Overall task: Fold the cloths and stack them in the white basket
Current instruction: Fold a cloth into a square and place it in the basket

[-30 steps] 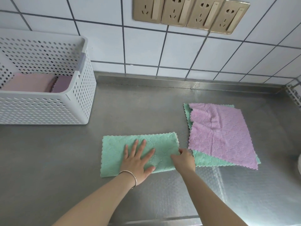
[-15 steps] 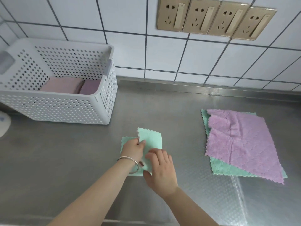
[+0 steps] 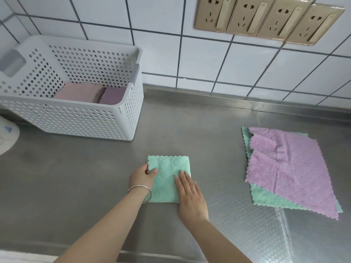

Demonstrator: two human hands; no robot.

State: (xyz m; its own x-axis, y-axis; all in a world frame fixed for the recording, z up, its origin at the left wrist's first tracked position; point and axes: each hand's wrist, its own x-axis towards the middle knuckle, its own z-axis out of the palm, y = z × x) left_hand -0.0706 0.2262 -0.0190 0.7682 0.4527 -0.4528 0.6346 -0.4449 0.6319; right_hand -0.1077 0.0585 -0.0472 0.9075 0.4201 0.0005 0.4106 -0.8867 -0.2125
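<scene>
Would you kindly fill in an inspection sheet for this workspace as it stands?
Surface: steel counter, dull, partly embossed.
Job's things: folded green cloth lies in front; white basket at back left holds folded pink cloth and purple cloth; unfolded purple cloth lies over unfolded green cloth at right.
Clutter: white object at left edge, cut off.
Hands: left hand pinches the folded cloth's left edge; right hand presses flat on it.
Cables: nothing seen.
Surroundings: white tiled wall, four gold sockets.

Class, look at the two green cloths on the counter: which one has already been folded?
The green cloth under both hands: a small neat square. The other green cloth lies spread flat beneath the purple cloth.
</scene>
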